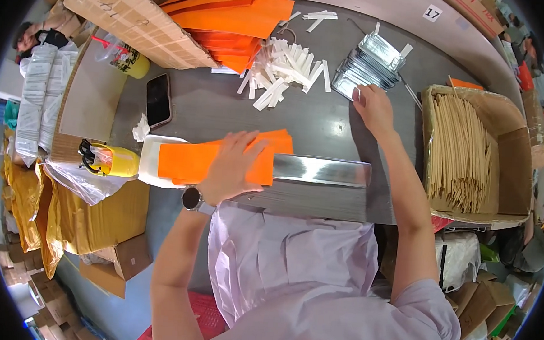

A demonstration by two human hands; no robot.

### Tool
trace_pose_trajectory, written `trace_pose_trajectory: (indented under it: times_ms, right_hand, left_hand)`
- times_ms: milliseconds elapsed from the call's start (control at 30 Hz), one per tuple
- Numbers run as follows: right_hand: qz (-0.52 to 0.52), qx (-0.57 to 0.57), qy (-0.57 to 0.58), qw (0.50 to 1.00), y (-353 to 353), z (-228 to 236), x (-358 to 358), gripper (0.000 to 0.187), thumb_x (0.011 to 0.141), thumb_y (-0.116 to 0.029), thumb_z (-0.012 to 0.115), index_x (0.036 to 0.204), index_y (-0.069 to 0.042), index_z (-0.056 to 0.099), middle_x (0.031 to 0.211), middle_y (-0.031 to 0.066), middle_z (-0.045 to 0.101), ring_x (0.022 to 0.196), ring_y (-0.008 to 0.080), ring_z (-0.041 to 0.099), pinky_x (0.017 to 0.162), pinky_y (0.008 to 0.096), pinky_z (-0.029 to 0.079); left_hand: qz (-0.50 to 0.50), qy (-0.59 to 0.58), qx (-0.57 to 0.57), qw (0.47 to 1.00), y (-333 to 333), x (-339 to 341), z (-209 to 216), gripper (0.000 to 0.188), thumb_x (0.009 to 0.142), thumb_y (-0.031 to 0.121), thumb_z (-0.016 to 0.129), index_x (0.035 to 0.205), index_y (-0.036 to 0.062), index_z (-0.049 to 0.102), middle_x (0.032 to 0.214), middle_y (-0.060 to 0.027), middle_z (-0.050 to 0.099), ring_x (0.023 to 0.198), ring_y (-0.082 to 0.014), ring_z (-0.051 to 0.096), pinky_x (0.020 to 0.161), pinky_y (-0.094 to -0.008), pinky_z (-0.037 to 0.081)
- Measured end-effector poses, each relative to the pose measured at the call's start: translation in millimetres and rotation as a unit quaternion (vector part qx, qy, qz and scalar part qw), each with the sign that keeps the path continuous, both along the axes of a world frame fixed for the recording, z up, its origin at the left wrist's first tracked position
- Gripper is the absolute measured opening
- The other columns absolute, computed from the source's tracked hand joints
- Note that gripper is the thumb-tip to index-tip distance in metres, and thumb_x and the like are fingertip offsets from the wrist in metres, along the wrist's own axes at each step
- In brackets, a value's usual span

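Beneath my spread left fingers (241,143) lie flat, bright orange sheets (185,163). My right fingers (365,96) curl at glossy silver packets (367,65), grip unclear.

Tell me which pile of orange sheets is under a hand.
The near pile; the left hand rests on it, while the far pile is untouched.

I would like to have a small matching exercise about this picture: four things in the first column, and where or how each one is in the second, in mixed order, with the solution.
Column 1
1. left hand
2. right hand
3. phone
4. white strips

Column 2
A. lying with dark screen up
B. in a loose pile
C. spread over orange sheets
D. fingers at the silver pieces

Right pairs: 1-C, 2-D, 3-A, 4-B
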State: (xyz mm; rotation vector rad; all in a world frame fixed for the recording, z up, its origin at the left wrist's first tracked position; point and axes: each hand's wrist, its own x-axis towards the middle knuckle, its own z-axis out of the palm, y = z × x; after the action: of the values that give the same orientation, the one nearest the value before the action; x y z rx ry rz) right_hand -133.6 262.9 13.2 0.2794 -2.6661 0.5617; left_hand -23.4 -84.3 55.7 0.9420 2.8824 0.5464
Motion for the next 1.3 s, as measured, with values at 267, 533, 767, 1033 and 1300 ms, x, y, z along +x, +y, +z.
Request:
trace_pose_trajectory:
  times_ms: [267, 533, 767, 1033, 1300]
  right_hand:
    - [0.005, 0.019, -0.096, 0.995, 3.9, 16.5, 5.5, 0.038, 0.073, -0.017, 0.077, 0.107, -0.007, 0.066, 0.111, 0.0112, 0.063, 0.105, 0.0315, 0.058, 0.089, 0.0380, 0.047]
    - [0.266, 0.002, -0.235, 0.935, -34.4, 28.2, 114.0, 0.068, 0.067, -0.025, 0.081, 0.125, -0.005, 0.053, 0.125, 0.0148, 0.054, 0.115, 0.0335, 0.051, 0.098, 0.0427, 0.040]
    - [0.293, 0.019, -0.124, 0.948, -45.9, 20.5, 111.0, 0.054, 0.071, -0.020, 0.077, 0.119, -0.003, 0.056, 0.110, 0.0113, 0.061, 0.101, 0.0327, 0.057, 0.089, 0.0434, 0.044]
    - [0.024, -0.037, -0.019, 0.999, 5.4, -5.2, 15.4, 0.029, 0.075, -0.011, 0.072, 0.103, -0.006, 0.065, 0.101, 0.0114, 0.063, 0.093, 0.0331, 0.057, 0.080, 0.0407, 0.047]
    - [0.019, 0.000, -0.024, 1.000, 8.1, -0.5, 3.6, 0.017, 0.078, -0.009, 0.070, 0.094, -0.005, 0.068, 0.093, 0.0093, 0.064, 0.090, 0.0302, 0.060, 0.078, 0.0382, 0.049]
  left_hand:
    - [-0.024, -0.032, 0.061, 0.997, 2.3, 0.0, -16.4, 0.079, 0.065, 0.030, 0.082, 0.133, 0.0091, 0.047, 0.132, -0.0143, 0.048, 0.123, -0.0368, 0.043, 0.105, -0.0458, 0.036]
    - [-0.044, 0.004, 0.070, 0.997, 16.4, 1.5, -15.3, 0.072, 0.067, 0.029, 0.081, 0.129, 0.0082, 0.051, 0.129, -0.0139, 0.050, 0.118, -0.0360, 0.046, 0.101, -0.0456, 0.038]
    - [-0.060, 0.024, 0.032, 0.997, 31.5, 0.5, -15.6, 0.071, 0.069, 0.032, 0.079, 0.131, 0.0119, 0.050, 0.132, -0.0148, 0.047, 0.115, -0.0365, 0.046, 0.098, -0.0459, 0.040]
    - [-0.144, 0.031, -0.011, 0.989, 42.0, -5.8, -18.4, 0.067, 0.073, 0.039, 0.075, 0.131, 0.0151, 0.051, 0.138, -0.0131, 0.043, 0.117, -0.0330, 0.047, 0.098, -0.0447, 0.039]
    - [-0.129, 0.046, 0.124, 0.983, 44.4, -4.9, -40.5, 0.056, 0.069, 0.031, 0.079, 0.115, 0.0082, 0.057, 0.134, -0.0117, 0.048, 0.118, -0.0319, 0.046, 0.099, -0.0437, 0.038]
